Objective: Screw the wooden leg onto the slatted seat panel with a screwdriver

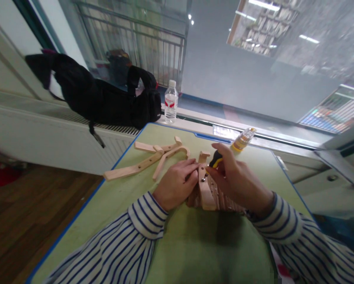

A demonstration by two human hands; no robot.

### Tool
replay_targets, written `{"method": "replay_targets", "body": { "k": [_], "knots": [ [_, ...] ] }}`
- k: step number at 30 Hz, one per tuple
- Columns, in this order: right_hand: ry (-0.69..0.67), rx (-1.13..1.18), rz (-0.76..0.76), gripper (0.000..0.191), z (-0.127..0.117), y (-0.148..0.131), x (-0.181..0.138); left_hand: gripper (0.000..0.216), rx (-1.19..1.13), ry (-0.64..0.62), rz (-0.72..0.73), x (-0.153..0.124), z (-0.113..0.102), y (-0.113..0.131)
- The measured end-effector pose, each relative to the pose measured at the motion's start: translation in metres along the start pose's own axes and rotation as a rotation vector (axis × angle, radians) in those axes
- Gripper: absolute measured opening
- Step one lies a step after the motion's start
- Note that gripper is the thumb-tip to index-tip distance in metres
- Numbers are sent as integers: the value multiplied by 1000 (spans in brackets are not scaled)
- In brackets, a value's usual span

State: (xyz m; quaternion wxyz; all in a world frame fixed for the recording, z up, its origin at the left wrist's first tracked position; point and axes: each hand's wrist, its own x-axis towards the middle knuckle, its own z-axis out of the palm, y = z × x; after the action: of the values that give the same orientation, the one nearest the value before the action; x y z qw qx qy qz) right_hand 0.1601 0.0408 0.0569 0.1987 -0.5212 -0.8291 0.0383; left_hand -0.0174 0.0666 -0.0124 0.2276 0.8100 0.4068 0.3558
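Note:
My right hand (237,177) is closed round a short screwdriver (215,159) with a black and yellow handle. Its tip reaches down to a hole in a pale wooden piece (207,197), which lies on a brown, ridged wooden block (224,200). From the left side, my left hand (178,182) grips the pale wooden piece with thumb and fingers bent together. Part of the block is covered by both hands. Several loose, curved wooden pieces with drilled holes, among them a long wooden arm (132,169), lie left of my hands.
A green table (191,252) with a blue edge holds the work. At its back right leans a clear bottle with a yellow part (243,139). On the sill behind stand a water bottle (171,103) and a black bag (106,100), below a large window.

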Motion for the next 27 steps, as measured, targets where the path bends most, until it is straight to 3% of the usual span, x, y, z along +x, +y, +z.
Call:
{"method": "replay_targets", "body": {
  "k": [4, 11, 19, 27],
  "knots": [
    [-2, -50, -49, 48, -4, -4, 0, 31, -96, 87, -70, 1, -3, 4],
    [-5, -105, -61, 44, -6, -7, -2, 27, -275, 4, -28, 0, 0, 13],
    [-9, -148, -69, 45, -5, -9, -6, 26, -430, 3, -68, 5, 1, 18],
    [-61, -134, -85, 43, -16, -11, -3, 17, -398, -7, -41, 9, 0, 15]
  ]
}}
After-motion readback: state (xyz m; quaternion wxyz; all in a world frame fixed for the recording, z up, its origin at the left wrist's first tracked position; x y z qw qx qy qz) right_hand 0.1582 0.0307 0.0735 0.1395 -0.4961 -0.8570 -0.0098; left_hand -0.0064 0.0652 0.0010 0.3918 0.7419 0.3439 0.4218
